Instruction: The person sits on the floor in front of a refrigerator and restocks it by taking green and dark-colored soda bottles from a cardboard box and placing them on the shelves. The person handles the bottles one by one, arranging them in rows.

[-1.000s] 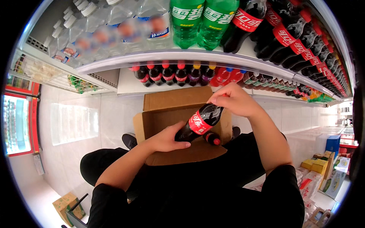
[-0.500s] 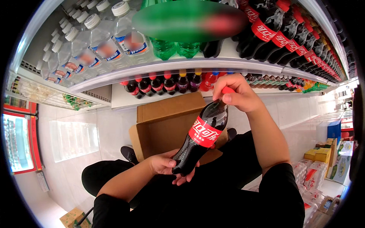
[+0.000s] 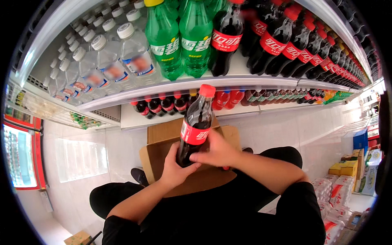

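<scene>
A dark cola bottle [image 3: 199, 124] with a red cap and red label stands nearly upright in front of me. My left hand [image 3: 176, 168] is wrapped round its lower part from the left. From the right, my right hand [image 3: 216, 152] grips the same bottle, thumb near the base and fingers at the label, slightly blurred. Below and behind the bottle, an open cardboard box [image 3: 158, 136] sits on the floor between my legs; the bottle and hands hide much of its inside.
The upper shelf [image 3: 261, 83] carries rows of clear water bottles [image 3: 114, 67], green soda bottles [image 3: 163, 45] and cola bottles [image 3: 226, 41]. Small bottles [image 3: 161, 105] line the lower shelf. Wrapped packs [image 3: 341, 192] stand on the right, a red-framed cooler [image 3: 36, 157] on the left.
My right hand has moved from the cap down to the bottle's lower part. The bottle has turned more upright and shifted left, its label rotated. The shelf sits lower in view.
</scene>
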